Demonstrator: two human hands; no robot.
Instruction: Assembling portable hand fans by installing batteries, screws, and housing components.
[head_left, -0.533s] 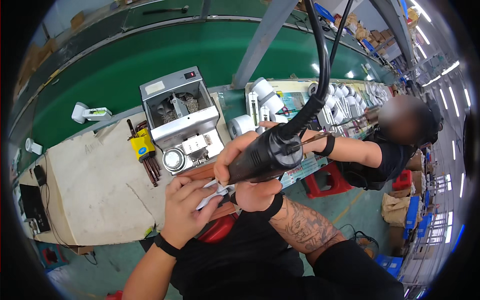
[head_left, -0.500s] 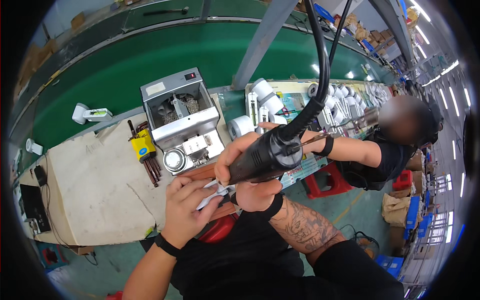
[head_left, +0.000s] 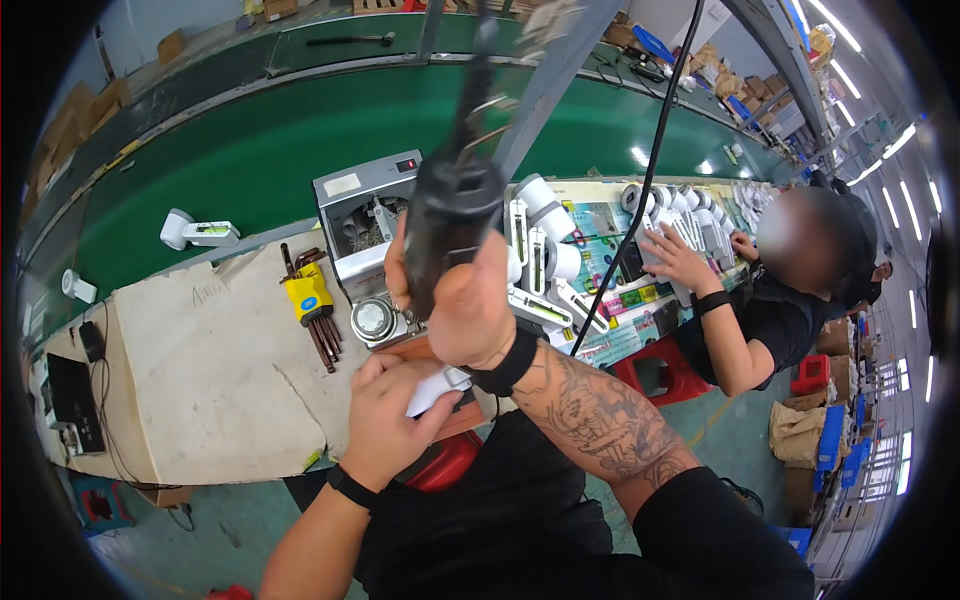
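My right hand (head_left: 472, 312) is wrapped round a black electric screwdriver (head_left: 455, 205), raised above the bench and partly blurred by motion. Below it, my left hand (head_left: 392, 415) holds a small white plastic piece (head_left: 436, 388) between thumb and fingers, low over a reddish-brown block (head_left: 412, 348) at the bench's near edge. The screwdriver is apart from the white piece. Just behind my right hand stands a grey metal screw feeder (head_left: 368, 268) with loose screws in its tray, partly hidden by the hand and the tool.
Left of the feeder lies a hex key set in a yellow holder (head_left: 310, 295). White track lamps (head_left: 545, 205) crowd the bench on the right, where a co-worker's hand (head_left: 680, 262) rests among them. A black cable (head_left: 650, 165) hangs down; a green conveyor belt (head_left: 270, 130) runs behind.
My right hand has lifted the screwdriver up and left, away from the white piece. My left hand keeps its hold. The co-worker's arm has drawn back to the right, and more lamps lie beside the feeder.
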